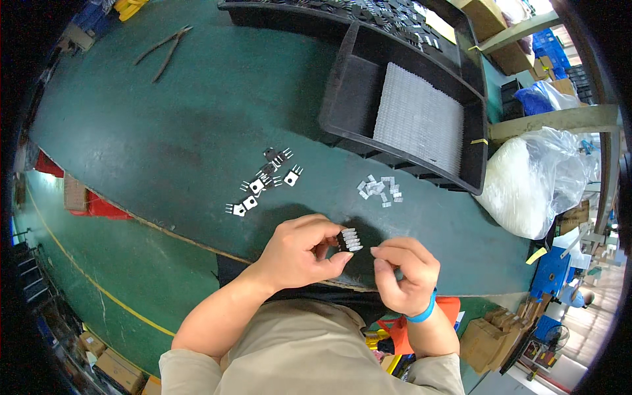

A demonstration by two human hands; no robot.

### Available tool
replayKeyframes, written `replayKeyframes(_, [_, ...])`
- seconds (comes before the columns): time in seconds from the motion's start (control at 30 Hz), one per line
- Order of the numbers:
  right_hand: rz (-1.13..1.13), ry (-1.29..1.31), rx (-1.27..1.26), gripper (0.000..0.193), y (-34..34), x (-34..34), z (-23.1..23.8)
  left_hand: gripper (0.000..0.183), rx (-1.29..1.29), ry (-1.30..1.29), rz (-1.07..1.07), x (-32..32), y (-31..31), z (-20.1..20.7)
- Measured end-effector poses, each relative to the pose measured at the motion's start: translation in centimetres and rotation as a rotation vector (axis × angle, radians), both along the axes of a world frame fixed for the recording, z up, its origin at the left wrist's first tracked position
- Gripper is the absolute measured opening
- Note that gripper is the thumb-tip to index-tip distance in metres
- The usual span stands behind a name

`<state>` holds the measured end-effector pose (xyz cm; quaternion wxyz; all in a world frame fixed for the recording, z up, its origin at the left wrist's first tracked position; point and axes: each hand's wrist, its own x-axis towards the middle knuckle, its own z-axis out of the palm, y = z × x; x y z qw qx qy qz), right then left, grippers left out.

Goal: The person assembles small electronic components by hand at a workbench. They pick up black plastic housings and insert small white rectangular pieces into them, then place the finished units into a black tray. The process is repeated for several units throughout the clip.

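Observation:
Near the table's front edge, my left hand [306, 249] pinches a short stack of transistors [340, 241] between thumb and fingers. Several small translucent plastic pieces [352, 239] sit in a row on the stack's right side. Just right of it, my right hand [406, 271] is curled, thumb and forefinger brought together; whatever lies between the tips is too small to make out. Loose three-legged transistors [257, 186], black with silvery backs, are scattered beyond my left hand. A group of loose translucent plastic pieces [380, 189] lies beyond my right hand.
A black tray [336, 105] at the far right holds a translucent ribbed sheet [421, 115]. Behind it, another black tray [286, 14] contains many dark parts. Pliers [164, 51] lie far left on the green table [164, 131]. A bulging plastic bag [526, 181] stands at the right.

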<state>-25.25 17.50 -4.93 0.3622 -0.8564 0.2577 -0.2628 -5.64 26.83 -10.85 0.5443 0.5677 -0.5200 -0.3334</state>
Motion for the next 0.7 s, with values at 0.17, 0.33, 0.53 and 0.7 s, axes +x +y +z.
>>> replayKeyframes(0.17, [0.102, -0.009, -0.104, 0.032, 0.1, 1.1, 0.2, 0.031, -0.013, 0.025, 0.009, -0.2, 0.0, -0.2])
replayKeyframes(0.33, [0.086, -0.023, -0.082, 0.029, 0.2, 0.9, 0.3, 0.032, 0.009, -0.009, 0.005, 0.0, -0.1, 0.1])
replayKeyframes(0.53, [0.084, -0.013, 0.357, 0.049, -0.7, 0.9, -0.8, 0.036, -0.076, 0.014, -0.07, 0.1, 0.1, 0.0])
replayKeyframes(0.7, [0.18, 0.018, 0.282, 0.055, -0.7, 1.0, -0.8, 0.043, -0.107, -0.065, -0.083, 0.1, 0.2, 0.3])
